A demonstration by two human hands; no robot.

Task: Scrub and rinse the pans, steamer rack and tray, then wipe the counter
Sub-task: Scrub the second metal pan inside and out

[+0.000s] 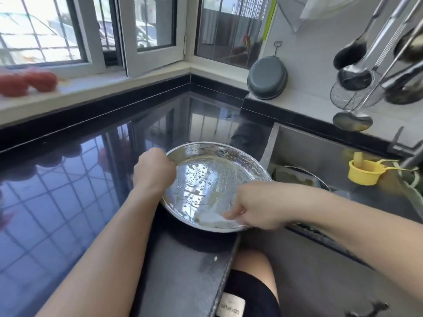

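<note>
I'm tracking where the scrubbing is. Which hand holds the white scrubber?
The right hand, rubbing the white scrubber inside the steel tray; the left hand only grips the rim.

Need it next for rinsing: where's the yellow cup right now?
In the head view the yellow cup sits at right inside the steel sink, just under the faucet and right of the round pan.

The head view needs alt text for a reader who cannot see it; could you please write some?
A left hand grips the rim of a round, wet steel pan on a glossy black counter, while the right hand scrubs inside it with a white sponge.
</note>
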